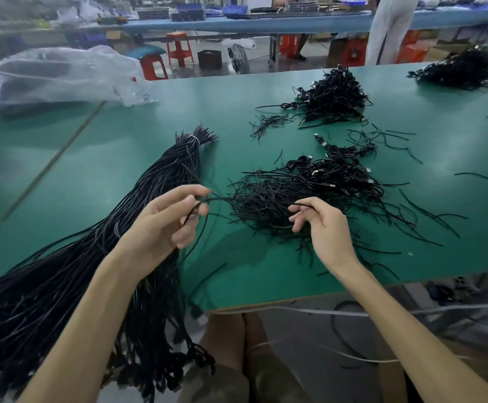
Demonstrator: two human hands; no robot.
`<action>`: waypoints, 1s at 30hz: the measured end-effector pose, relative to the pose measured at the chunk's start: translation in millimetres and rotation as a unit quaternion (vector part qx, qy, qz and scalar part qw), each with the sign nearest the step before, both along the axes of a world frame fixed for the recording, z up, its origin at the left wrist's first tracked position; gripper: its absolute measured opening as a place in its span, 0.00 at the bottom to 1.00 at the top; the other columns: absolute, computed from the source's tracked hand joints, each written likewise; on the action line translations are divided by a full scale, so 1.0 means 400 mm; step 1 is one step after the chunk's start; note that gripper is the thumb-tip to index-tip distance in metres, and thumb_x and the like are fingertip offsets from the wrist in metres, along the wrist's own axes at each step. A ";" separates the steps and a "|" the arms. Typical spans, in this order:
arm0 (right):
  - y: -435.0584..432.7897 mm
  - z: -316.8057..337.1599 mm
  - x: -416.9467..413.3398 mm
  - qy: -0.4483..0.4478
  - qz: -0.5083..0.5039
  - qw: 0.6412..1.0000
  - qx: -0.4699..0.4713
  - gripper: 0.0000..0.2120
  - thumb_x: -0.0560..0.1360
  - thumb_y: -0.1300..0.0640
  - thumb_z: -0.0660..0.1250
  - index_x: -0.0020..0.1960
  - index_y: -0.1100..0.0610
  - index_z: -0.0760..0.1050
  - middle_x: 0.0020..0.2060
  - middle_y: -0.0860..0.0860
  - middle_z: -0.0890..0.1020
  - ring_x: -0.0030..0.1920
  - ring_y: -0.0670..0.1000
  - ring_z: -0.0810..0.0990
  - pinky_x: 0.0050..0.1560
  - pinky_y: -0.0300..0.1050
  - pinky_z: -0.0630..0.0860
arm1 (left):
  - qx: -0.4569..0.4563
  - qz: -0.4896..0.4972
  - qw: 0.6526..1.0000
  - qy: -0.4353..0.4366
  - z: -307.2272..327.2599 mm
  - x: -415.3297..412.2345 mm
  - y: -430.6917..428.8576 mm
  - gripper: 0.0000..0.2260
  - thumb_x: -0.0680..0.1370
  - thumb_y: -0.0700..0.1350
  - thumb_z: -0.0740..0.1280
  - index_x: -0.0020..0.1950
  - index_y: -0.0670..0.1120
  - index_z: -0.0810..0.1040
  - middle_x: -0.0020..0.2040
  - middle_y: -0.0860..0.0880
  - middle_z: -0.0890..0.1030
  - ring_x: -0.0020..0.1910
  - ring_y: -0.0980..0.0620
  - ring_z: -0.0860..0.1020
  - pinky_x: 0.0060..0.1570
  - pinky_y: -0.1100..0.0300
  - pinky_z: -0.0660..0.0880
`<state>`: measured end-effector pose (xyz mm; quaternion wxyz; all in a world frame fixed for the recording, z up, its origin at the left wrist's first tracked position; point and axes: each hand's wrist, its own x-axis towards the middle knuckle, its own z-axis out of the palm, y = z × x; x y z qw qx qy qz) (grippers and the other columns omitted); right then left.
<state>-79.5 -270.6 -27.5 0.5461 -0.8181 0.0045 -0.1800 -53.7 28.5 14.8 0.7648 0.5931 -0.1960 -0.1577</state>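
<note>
Between both hands: thin black cable (219,199), pinched by left hand (167,225), running toward loose pile of short black wire ties (266,210). Right hand (321,225) pinches one tie there. Beyond right hand: heaps of coiled black cables (339,173), done. Left of left hand: thick bundle of long black cables (138,205), uncoiled. Most work left, I'd say.

Cable bundle (71,274) past left edge.

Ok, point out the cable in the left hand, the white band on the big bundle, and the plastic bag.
cable (221,199): head view, its straight stretch.
white band (194,138): head view, its middle.
plastic bag (62,68): head view, its crumpled middle.
</note>
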 end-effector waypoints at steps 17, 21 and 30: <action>-0.012 -0.002 -0.056 0.102 0.138 0.976 -0.135 0.11 0.80 0.48 0.69 0.62 0.46 0.78 0.48 0.40 0.82 0.58 0.39 0.77 0.61 0.38 0.72 | -0.308 0.148 0.923 0.179 -0.028 0.047 -0.052 0.18 0.85 0.55 0.58 0.60 0.49 0.85 0.35 0.57 0.69 0.29 0.59 0.66 0.34 0.68 0.67; 0.013 0.050 -0.063 0.065 0.152 0.981 -0.099 0.23 0.76 0.38 0.68 0.67 0.48 0.75 0.50 0.35 0.82 0.60 0.39 0.78 0.63 0.37 0.70 | -0.238 0.147 0.953 0.120 -0.022 0.037 -0.075 0.22 0.84 0.60 0.57 0.57 0.51 0.87 0.56 0.50 0.84 0.56 0.53 0.83 0.54 0.60 0.80; 0.119 0.078 -0.088 0.061 0.256 0.964 -0.027 0.17 0.86 0.47 0.57 0.48 0.53 0.78 0.28 0.46 0.72 0.30 0.48 0.68 0.35 0.43 0.68 | -0.444 -0.087 0.855 0.253 0.044 -0.002 -0.124 0.21 0.85 0.58 0.58 0.42 0.44 0.74 0.33 0.52 0.66 0.28 0.56 0.64 0.28 0.66 0.68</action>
